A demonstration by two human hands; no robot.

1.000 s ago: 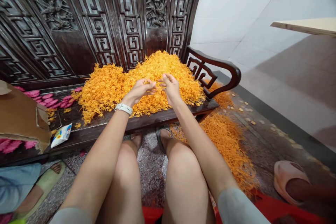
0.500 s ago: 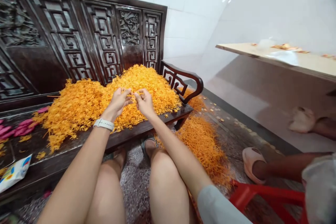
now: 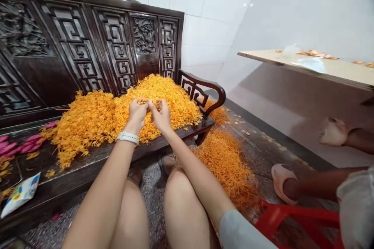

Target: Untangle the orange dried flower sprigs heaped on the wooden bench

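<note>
My left hand [image 3: 137, 112] and my right hand [image 3: 161, 113] meet in front of a big heap of small orange flowers [image 3: 96, 118] piled on a dark carved wooden bench [image 3: 87, 171]. Both hands have their fingers pinched together on a small orange flower piece [image 3: 147, 102] held between them. A white watch band sits on my left wrist. My bare knees show below the hands.
More orange flowers [image 3: 228, 163] lie on the floor to the right of the bench. Pink flowers [image 3: 20, 144] and a small white packet [image 3: 20, 193] lie at the bench's left. Another person's slippered foot [image 3: 282, 183], a red stool [image 3: 295, 218] and a pale table [image 3: 309, 64] are at the right.
The view swung right and up, bringing the table and the other person's legs into sight. My hands stayed together at the heap, their fingers closing more tightly on the flower piece.
</note>
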